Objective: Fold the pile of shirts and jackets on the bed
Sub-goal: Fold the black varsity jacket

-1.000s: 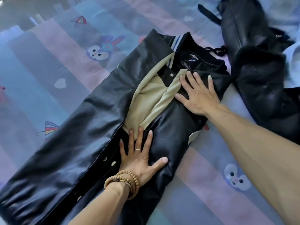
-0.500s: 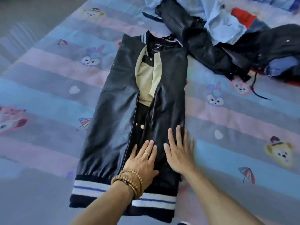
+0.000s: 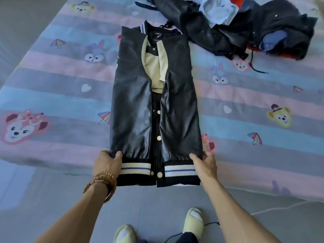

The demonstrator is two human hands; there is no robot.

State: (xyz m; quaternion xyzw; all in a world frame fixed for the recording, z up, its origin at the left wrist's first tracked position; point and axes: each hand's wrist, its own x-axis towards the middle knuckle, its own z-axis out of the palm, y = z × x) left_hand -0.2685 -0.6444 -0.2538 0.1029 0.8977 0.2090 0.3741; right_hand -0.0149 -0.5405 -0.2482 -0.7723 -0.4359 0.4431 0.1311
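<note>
A black leather bomber jacket (image 3: 135, 102) lies lengthwise on the bed, sleeves folded inward, beige lining showing near the collar, striped hem hanging over the near edge. My left hand (image 3: 107, 163) grips the hem's left corner, thumb on top. My right hand (image 3: 205, 165) grips the hem's right corner the same way. A heap of unfolded clothes (image 3: 245, 28), mostly black with light blue and red pieces, sits at the far right of the bed.
The bed (image 3: 52, 76) wears a pastel striped sheet with cartoon animals. Its near edge runs just under the jacket hem. Grey floor lies below, with my two feet in pale slippers (image 3: 193, 220) and a thin dark cord beside them.
Both hands slid down from pressing flat on the jacket's front to its hem and now grip the two bottom corners. The view has pulled back from the bed.
</note>
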